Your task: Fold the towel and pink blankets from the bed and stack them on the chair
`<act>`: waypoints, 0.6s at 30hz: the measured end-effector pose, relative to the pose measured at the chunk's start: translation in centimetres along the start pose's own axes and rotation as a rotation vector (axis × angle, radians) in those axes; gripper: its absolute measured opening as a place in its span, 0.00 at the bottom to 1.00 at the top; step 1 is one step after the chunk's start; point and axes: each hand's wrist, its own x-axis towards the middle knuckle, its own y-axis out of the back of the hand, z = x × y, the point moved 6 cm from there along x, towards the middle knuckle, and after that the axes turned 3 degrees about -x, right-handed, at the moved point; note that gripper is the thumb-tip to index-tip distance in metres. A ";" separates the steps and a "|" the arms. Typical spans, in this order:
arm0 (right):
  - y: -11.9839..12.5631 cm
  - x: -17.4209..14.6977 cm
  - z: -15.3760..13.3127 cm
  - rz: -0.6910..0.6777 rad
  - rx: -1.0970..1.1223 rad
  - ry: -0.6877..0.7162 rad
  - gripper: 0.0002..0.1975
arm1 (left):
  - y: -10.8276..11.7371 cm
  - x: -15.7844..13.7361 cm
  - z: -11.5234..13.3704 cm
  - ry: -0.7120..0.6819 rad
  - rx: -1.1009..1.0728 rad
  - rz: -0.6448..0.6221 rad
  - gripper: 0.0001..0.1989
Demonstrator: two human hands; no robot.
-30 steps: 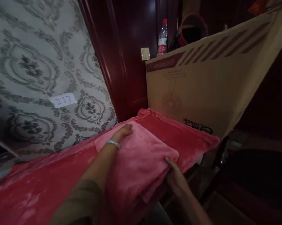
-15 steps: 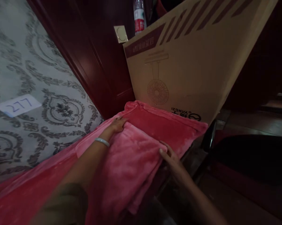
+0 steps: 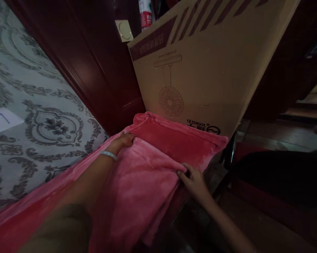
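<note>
A plush pink-red blanket [image 3: 145, 175] lies spread in front of me, its upper layer folded back so that a darker red strip shows beyond the fold. My left hand [image 3: 126, 140], with a pale bracelet on the wrist, is closed on the left end of the folded edge. At the right corner of that edge, my right hand [image 3: 192, 177] pinches the blanket between thumb and fingers. Between the two hands the edge runs fairly straight. The blanket's front part hangs down toward me on the right side.
A large cardboard box [image 3: 208, 70] with a fan drawing stands right behind the blanket. A bottle [image 3: 145, 15] shows above its edge. Dark red panelling [image 3: 95, 52] and patterned wallpaper [image 3: 55, 123] with a numbered paper [image 3: 2, 121] are on the left. A black chair [image 3: 279, 175] stands at right.
The view has shifted, so the box and wall sit further left and higher. My right hand has closed more firmly on the blanket's corner; my left hand stays at its end.
</note>
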 end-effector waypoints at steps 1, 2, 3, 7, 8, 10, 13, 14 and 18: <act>0.4 0.0 -0.3 0.030 -0.042 0.040 0.13 | -0.4 0.4 0.4 -0.007 -0.010 -0.026 0.24; 0.8 0.0 -0.6 0.060 -0.066 0.078 0.14 | -0.8 0.7 0.8 -0.013 -0.018 -0.050 0.25; 1.0 0.1 -0.9 0.077 -0.074 0.103 0.15 | -1.1 1.1 1.0 -0.016 -0.025 -0.068 0.25; 0.6 0.8 -0.9 -0.017 -0.086 0.017 0.25 | -1.5 2.1 1.1 0.017 -0.017 -0.097 0.25; 0.3 1.0 -0.7 -0.043 -0.101 -0.011 0.27 | -1.5 2.1 1.0 0.029 -0.009 -0.094 0.24; -0.1 1.3 -0.6 -0.062 -0.138 -0.040 0.27 | -1.4 1.8 0.9 0.042 0.005 -0.074 0.21; -0.6 1.6 -0.4 -0.050 -0.132 -0.071 0.27 | -0.9 0.5 1.2 0.038 0.020 -0.003 0.18; -0.8 1.7 -0.4 -0.052 -0.113 -0.077 0.27 | -0.6 -0.2 1.3 0.040 0.026 0.031 0.18; -1.3 2.1 -1.2 -0.123 -0.029 -0.034 0.20 | 1.3 -3.8 0.9 0.087 0.055 0.200 0.18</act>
